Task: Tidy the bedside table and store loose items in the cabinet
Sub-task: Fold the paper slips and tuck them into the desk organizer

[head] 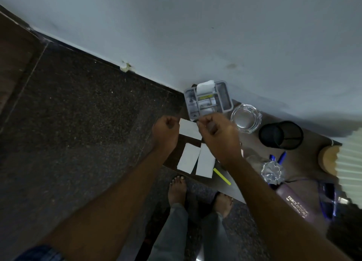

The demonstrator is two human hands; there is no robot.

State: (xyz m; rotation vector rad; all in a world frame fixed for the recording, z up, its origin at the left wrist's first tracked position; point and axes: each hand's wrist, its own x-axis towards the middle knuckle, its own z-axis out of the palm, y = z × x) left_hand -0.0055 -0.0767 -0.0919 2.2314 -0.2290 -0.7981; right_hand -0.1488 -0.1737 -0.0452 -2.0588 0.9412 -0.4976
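Note:
A grey divided organiser tray (227, 96) stands at the back corner of the dark bedside table (252, 147), against the wall, with a white paper and small items in it. My right hand (217, 131) hovers just in front of the tray, fingers pinched together; whether anything is between them is unclear. My left hand (166, 131) is a closed fist over the table's left edge, holding nothing I can see. Three white paper slips (189, 161) lie on the table below my hands, and a yellow highlighter (222, 176) lies beside them.
To the right stand a glass ashtray (245, 118), a black mesh pen cup (281, 135), blue pens (278, 158), crumpled foil (272, 171), a purple spectacle case (293, 202) and a lamp with cork base (329, 159). Dark speckled floor lies left; my bare feet (177, 188) stand below.

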